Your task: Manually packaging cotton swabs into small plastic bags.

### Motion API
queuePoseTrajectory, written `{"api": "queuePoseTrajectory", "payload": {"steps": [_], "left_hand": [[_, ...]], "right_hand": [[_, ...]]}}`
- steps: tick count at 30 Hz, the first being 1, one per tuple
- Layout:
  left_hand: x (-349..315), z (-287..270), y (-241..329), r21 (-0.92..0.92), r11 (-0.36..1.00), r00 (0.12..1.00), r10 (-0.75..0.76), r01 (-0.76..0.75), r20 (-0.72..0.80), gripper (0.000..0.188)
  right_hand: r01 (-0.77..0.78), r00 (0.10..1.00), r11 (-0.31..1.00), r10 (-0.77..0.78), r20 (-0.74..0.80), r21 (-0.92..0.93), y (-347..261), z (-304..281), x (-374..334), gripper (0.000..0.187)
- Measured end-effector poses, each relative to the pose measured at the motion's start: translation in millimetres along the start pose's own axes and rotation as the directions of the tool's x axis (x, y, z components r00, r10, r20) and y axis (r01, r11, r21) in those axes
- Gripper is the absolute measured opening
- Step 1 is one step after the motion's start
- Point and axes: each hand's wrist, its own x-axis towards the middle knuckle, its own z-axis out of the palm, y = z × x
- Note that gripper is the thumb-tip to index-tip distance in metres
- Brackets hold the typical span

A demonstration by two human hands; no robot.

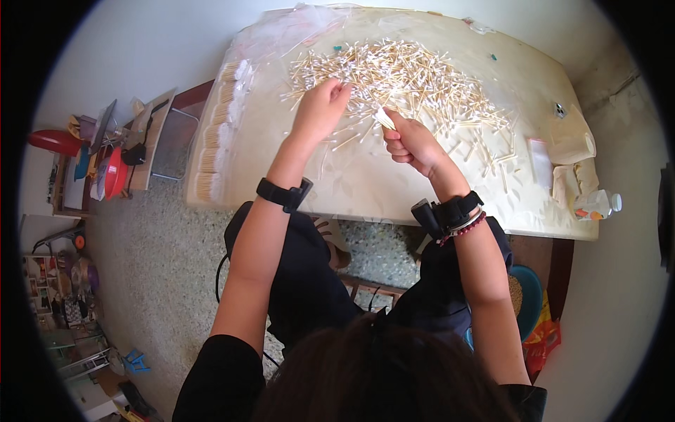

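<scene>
The pale table [351, 190] filled the upper half of the view, and across its far middle sprawled a big loose heap of cotton swabs [422, 84], wooden sticks with white tips, lying every which way. Along the table's left edge sat a row of clear plastic bags [214, 144], each packed tight with swabs standing side by side, and more empty clear bags [295, 24] lay crumpled at the far left corner. Over at the right end, a flat pack [540, 160] and a small plastic bottle [596, 205] with a white cap rested near the edge, well apart from the heap. The left hand [320, 105] was down in the near side of the pile, fingers curled onto the swabs, though how many it gripped I could not tell. The right hand [411, 141] was closed in a fist just beside it, clutching a small bunch of swabs [384, 117] that stuck out toward the pile. Both wrists wore dark bands, nothing blocking either hand.
</scene>
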Motion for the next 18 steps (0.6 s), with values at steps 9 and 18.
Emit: {"api": "queuePoseTrajectory", "payload": {"steps": [9, 18], "left_hand": [[-42.9, 0.2, -63.7, 0.639, 0.761, 0.874, -0.23, -0.113, 0.428, 0.036], [-45.3, -6.8, -71.3, 0.242, 0.905, 0.678, -0.422, 0.348, 0.602, 0.015]], "right_hand": [[-0.101, 0.983, 0.951, 0.051, -0.175, -0.294, 16.7, 8.2, 0.5, 0.047], [-0.179, 0.967, 0.842, 0.056, -0.247, -0.508, 46.7, 10.6, 19.4, 0.05]]}}
